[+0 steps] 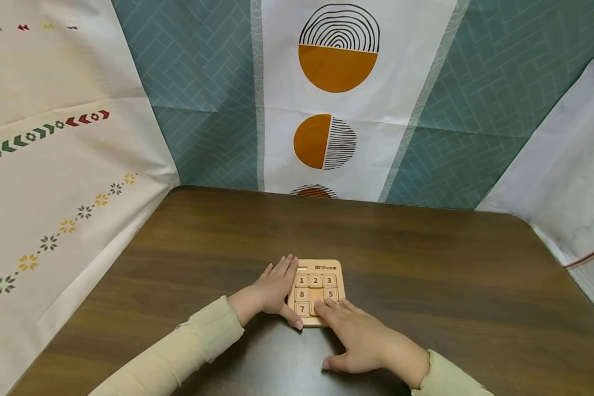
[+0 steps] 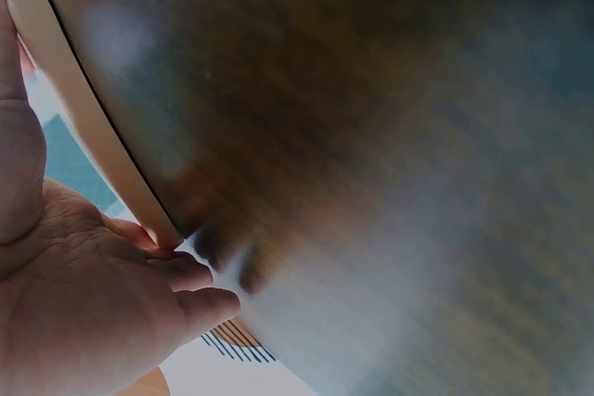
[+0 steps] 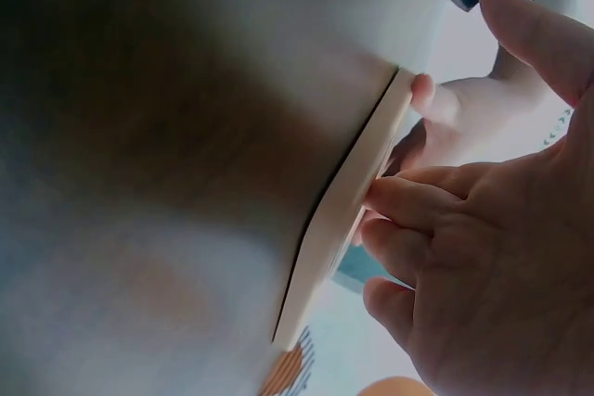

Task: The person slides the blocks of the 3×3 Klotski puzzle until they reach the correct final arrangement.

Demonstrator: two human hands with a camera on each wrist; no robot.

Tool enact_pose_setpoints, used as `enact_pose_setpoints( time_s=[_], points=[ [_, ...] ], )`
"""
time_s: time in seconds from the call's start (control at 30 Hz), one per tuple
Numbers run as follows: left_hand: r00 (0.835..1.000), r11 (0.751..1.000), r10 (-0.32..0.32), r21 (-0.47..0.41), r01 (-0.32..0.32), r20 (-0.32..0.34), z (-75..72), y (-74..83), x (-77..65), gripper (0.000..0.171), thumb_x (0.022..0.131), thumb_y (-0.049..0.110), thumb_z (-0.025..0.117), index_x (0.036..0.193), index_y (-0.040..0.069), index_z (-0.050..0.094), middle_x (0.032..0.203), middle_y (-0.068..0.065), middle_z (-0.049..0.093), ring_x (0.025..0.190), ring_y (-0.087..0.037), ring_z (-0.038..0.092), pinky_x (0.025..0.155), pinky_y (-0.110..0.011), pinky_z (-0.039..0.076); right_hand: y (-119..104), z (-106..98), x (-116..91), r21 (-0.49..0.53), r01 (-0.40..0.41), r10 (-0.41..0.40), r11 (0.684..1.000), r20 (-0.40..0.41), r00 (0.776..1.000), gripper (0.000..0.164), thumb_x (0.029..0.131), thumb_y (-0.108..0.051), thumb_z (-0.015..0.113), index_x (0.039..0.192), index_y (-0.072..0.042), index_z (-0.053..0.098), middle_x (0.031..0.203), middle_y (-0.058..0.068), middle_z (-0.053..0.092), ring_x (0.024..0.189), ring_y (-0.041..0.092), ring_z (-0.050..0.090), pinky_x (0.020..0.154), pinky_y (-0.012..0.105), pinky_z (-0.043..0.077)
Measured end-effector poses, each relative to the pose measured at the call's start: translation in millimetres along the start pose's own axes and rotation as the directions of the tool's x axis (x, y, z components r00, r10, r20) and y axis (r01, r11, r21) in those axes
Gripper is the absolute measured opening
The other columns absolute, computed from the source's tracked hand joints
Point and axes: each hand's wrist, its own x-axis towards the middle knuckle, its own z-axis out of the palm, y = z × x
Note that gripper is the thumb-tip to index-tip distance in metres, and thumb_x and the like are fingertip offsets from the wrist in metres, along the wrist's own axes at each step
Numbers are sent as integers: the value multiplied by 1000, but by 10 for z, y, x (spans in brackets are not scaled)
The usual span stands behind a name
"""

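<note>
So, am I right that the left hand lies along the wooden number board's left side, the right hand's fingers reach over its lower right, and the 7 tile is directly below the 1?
Not quite: the head view shows the 8 tile directly below the 1 tile, with the 7 tile beneath that. The left hand and right hand are as you say.
</note>
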Motion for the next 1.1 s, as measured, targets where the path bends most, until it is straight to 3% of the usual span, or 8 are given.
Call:
enact_pose_setpoints(
  time_s=[0.17,0.3,0.6,0.87,1.1],
  points=[
    [1000,1000,10,-11,-10,-4,34,-12,11,137,56,60,83,151,-2,7,158,-20,6,147,-33,8,117,-50,13,17,-23,-59,65,-2,1,998,18,1000,90,80,-51,68,148,-5,31,153,14,32,142,30,27,114,50,23],
    [1000,1000,17,-22,-17,4,60,-6,8,137,56,60,83,151,-2,7,158,-20,6,147,-32,8,117,-50,14,116,-88,-99,139,-61,59,988,20,998,92,81,-53,67,149,-3,29,154,18,28,143,35,23,113,53,22],
    [1000,1000,10,-3,-9,8,16,-5,10,137,56,61,82,152,0,6,159,-19,4,147,-32,6,117,-50,13,218,-105,-67,191,-96,93,977,26,995,93,82,-51,66,150,-4,24,155,18,24,143,38,19,113,54,20],
    [1000,1000,8,0,-8,5,-11,23,-4,137,56,60,83,152,-2,7,158,-20,5,147,-32,8,117,-50,14,150,-74,9,157,-45,44,987,14,999,93,83,-52,65,151,-4,23,156,17,23,143,36,20,114,52,21],
    [1000,1000,11,-11,-11,11,-7,12,-12,137,56,60,83,152,-1,6,159,-19,4,147,-31,7,117,-50,13,98,-60,-214,135,-19,16,991,28,999,92,82,-53,66,149,-2,29,152,20,29,140,41,25,109,58,26]
  ],
)
